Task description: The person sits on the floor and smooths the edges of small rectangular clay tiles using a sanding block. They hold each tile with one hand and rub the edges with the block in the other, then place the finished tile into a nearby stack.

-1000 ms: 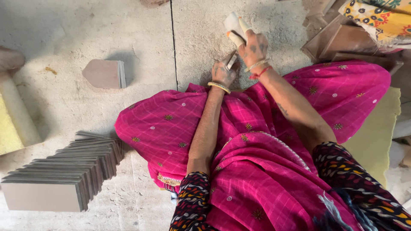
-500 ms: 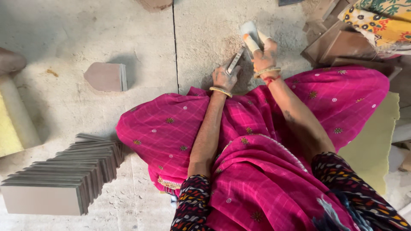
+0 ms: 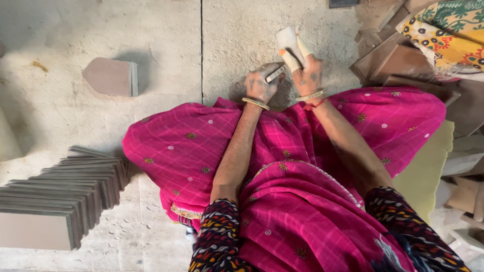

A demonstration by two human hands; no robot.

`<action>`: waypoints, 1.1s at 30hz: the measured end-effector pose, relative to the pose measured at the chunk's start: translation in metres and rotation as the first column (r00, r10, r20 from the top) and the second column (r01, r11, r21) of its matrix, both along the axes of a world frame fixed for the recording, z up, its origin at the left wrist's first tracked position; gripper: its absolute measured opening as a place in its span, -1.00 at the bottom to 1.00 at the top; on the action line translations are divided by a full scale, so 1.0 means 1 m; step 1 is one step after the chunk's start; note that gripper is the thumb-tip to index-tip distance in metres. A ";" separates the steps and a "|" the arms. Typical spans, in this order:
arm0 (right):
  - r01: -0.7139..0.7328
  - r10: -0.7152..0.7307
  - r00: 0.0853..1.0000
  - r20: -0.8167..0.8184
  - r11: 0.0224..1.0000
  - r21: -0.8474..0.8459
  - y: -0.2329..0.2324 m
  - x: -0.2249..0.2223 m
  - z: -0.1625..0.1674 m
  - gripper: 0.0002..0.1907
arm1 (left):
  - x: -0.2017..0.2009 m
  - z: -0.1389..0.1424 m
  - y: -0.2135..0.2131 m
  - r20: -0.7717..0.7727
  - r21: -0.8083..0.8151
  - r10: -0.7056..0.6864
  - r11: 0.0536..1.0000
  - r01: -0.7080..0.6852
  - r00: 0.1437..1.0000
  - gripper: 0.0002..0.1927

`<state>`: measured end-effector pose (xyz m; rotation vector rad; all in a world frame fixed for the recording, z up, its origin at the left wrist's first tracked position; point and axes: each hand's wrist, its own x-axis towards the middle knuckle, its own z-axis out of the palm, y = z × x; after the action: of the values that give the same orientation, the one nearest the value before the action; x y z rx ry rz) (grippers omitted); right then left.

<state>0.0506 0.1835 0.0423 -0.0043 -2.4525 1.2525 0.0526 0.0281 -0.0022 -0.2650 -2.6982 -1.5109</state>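
head view | left hand grips a small flat blade | right hand, fingers bandaged, clutches a pale block over the floor past the knees | risk: blade may slip toward the fingers, being so close

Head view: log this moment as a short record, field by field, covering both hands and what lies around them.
left hand: grips a small flat piece, thumb on top
right hand: holds a pale wrapped object; two fingers are taped
posture: seated on a dusty concrete floor, pink cloth over the lap
near left: row of thin grey tiles standing on edge
ahead left: single shaped tile on the floor
right: stacked brown pieces
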 end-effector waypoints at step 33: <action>0.084 -0.087 0.993 0.076 0.996 0.041 -0.008 -0.027 -0.005 -0.68 | 0.008 -0.014 0.008 -0.070 0.176 0.042 0.984 -0.029 0.997 -0.59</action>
<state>0.0237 0.1756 0.0369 -0.1485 -2.5133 1.1900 0.0609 0.0357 -0.0162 -0.2584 -2.4821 -1.6797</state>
